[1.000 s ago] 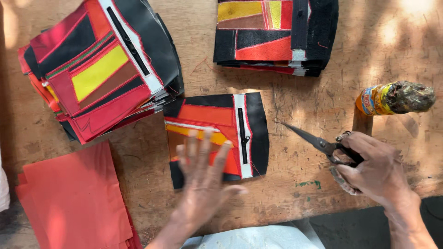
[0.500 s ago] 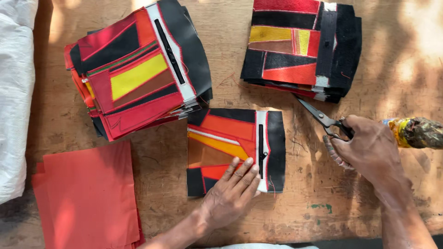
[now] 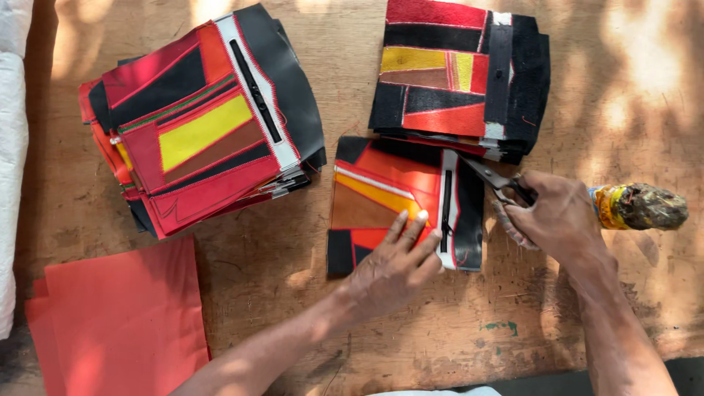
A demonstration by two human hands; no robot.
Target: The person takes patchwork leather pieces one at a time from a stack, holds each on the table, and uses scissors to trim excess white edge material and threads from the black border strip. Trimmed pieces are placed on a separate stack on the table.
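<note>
Patchwork panel [image 3: 396, 202], red, orange, black, white-edged zipper, lies flat under left hand [image 3: 392, 268]

A thick stack of patchwork panels [image 3: 202, 125] sits at upper left of the wooden desk [image 3: 631, 95], a smaller stack [image 3: 462, 73] at upper centre. Plain red sheets [image 3: 121, 315] lie at lower left, white cloth [image 3: 11, 147] along the left edge, and a wrapped roll [image 3: 642, 207] at right.

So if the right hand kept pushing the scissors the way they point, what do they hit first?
The right hand aims the scissors up and left, at the patchwork panel under the left hand; the tips look already at its top edge.
</note>
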